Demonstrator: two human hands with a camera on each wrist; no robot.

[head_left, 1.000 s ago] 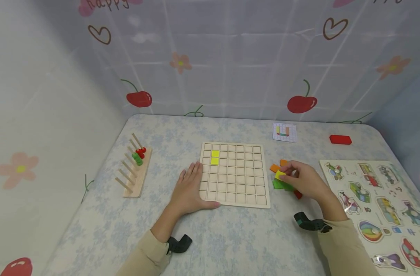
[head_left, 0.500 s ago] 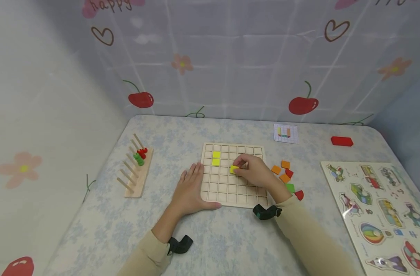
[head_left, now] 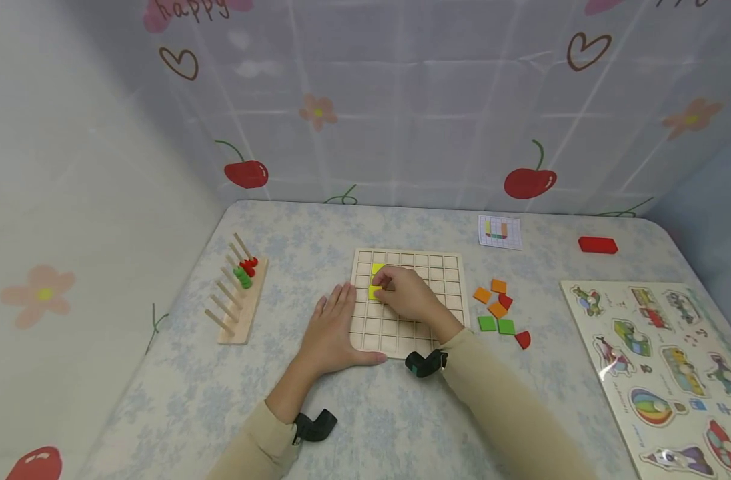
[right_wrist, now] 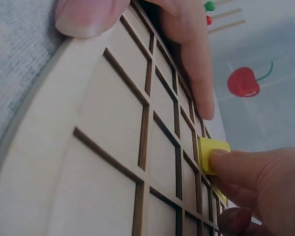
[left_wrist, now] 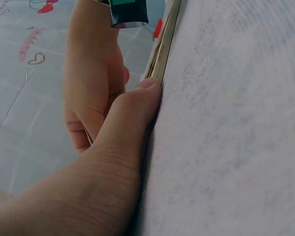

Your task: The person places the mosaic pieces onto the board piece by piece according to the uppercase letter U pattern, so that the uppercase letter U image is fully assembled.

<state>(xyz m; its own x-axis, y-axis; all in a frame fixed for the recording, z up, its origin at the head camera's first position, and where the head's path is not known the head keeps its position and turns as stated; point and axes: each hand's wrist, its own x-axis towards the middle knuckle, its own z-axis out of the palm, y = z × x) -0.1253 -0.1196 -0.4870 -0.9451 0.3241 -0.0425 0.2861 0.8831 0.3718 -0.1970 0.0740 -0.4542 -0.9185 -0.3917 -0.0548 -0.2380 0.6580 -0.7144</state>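
On the table lies a pale wooden grid board of square cells. My left hand rests flat against its left side, with the thumb along the near edge. Over the board's left part, my right hand pinches a yellow square tile between thumb and fingers. In the right wrist view that tile stands slightly tilted at the grid surface. Just beyond it, a yellow tile in the second column is partly hidden by the right hand's fingers.
Right of the board lie orange squares, green squares and red quarter-round pieces. A pattern card and a red block are farther back. A picture puzzle board lies right, a peg rack left.
My right hand has carried the yellow tile leftward from the loose pieces to the board's second column. The left hand has stayed at the board's edge.
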